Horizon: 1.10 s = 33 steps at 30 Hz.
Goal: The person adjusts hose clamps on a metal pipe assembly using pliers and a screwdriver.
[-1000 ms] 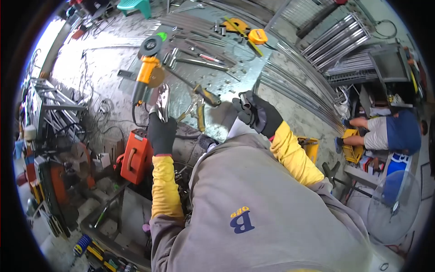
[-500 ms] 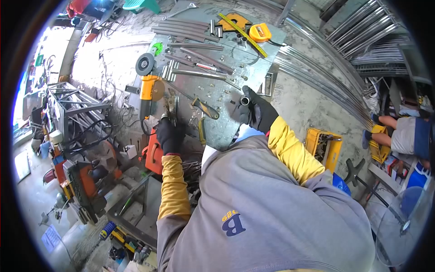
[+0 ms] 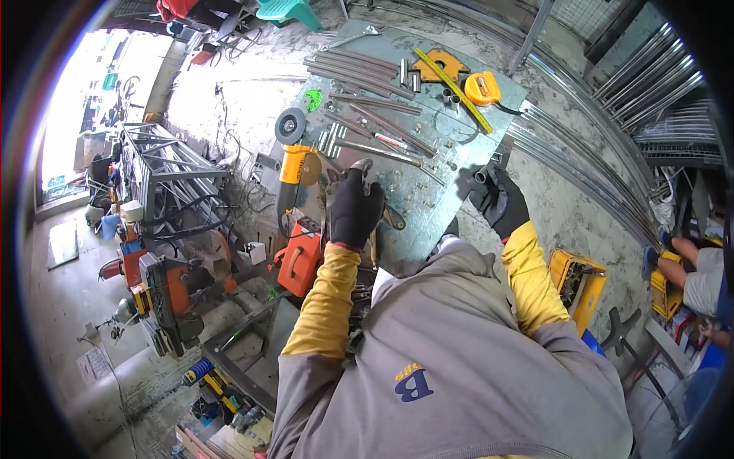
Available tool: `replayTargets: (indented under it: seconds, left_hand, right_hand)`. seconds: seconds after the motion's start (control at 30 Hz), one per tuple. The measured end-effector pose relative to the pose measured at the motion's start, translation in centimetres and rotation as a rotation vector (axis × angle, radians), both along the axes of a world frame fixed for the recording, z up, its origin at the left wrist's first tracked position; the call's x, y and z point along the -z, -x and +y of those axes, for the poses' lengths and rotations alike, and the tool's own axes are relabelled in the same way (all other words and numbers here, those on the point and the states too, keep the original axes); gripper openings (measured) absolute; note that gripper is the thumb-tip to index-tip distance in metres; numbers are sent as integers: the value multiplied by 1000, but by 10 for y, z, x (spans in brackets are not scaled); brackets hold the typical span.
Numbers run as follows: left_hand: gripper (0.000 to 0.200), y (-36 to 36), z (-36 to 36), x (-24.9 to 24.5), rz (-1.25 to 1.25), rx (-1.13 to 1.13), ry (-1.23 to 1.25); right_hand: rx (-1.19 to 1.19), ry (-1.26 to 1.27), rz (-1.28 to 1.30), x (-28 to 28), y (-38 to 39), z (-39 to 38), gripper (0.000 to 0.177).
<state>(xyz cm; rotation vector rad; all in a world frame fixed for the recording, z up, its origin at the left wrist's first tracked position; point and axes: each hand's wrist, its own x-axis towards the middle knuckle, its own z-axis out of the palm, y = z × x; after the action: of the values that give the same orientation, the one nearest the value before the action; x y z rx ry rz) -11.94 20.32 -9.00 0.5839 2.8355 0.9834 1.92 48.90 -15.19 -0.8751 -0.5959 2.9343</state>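
My left hand (image 3: 355,206), in a black glove, is over the metal table's left side, beside the yellow angle grinder (image 3: 293,164). Its fingers are apart, and I see nothing held in them. The handle of a tool (image 3: 394,217) shows just right of it, partly covered. My right hand (image 3: 501,203), also gloved, is closed around a short metal tube (image 3: 480,177) at the table's right edge; the tube's round open end faces up. Between and beyond the hands lie a long metal rod (image 3: 378,152), a marker (image 3: 391,141) and several thin metal tubes (image 3: 359,74).
On the table's far side are a yellow tape measure (image 3: 482,89) with its blade out and a yellow angle-shaped block (image 3: 443,65). An orange case (image 3: 300,262) stands by the near left corner. Long pipes (image 3: 581,164) lie right. Another person (image 3: 692,268) sits at far right.
My left hand has moved up and right, away from the tools beside the grinder. My right hand, still with the tube, has shifted toward the table's right edge. The whole view has shifted too.
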Motion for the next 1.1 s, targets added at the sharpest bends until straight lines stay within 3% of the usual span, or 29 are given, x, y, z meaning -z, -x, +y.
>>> replayTargets:
  seconds: [0.07, 0.13, 0.2, 0.23, 0.27, 0.33, 0.37, 0.47, 0.53, 0.6, 0.63, 0.67, 0.73, 0.83, 0.97, 1.1]
  left_hand:
    - [36, 8, 22, -1, -369, -161, -141]
    - [37, 23, 40, 4, -271, -118, -186]
    - [41, 40, 56, 4, 311, 221, 73]
    - [43, 48, 64, 6, 422, 280, 210]
    - [43, 55, 70, 7, 423, 287, 208]
    - [42, 68, 80, 12, 303, 366, 564]
    - [41, 81, 78, 33, 104, 388, 538]
    - [41, 85, 93, 21, 127, 387, 647]
    - [40, 85, 91, 25, 263, 403, 611]
    - [41, 88, 86, 20, 322, 541, 583]
    - [40, 86, 87, 12, 475, 607, 571]
    - [28, 83, 83, 2, 577, 672, 432]
    - [28, 62, 86, -27, 408, 689, 274]
    - [28, 11, 87, -71, 104, 674, 270]
    - [23, -32, 68, -49, 107, 679, 112]
    - [16, -58, 69, -49, -72, 394, -2]
  right_hand:
    - [14, -62, -10, -9, -2, 7, 29]
    - [33, -124, -22, -2, -6, 14, 28]
    - [-12, -63, 121, 19, -11, 26, 31]
    - [-5, -65, 123, 3, -7, 23, 31]
    - [36, -120, 87, -15, -4, 16, 34]
    - [89, -171, 37, -18, -11, 14, 37]
    - [67, 2, 107, -3, -17, 17, 40]
    - [8, 366, 315, 20, -22, 19, 45]
    - [141, 276, 131, 3, -21, 5, 43]
    - [108, 240, 216, 21, -24, 7, 40]
    - [144, 220, 168, 18, -23, 4, 39]
    - [154, 170, 119, 15, -20, 4, 36]
    - [236, 173, 171, 5, -14, 2, 36]
    - [246, 233, 135, -4, -7, 8, 33]
    - [229, 162, 210, -11, 6, 5, 30]
    - [183, 18, 193, -44, 17, -14, 29]
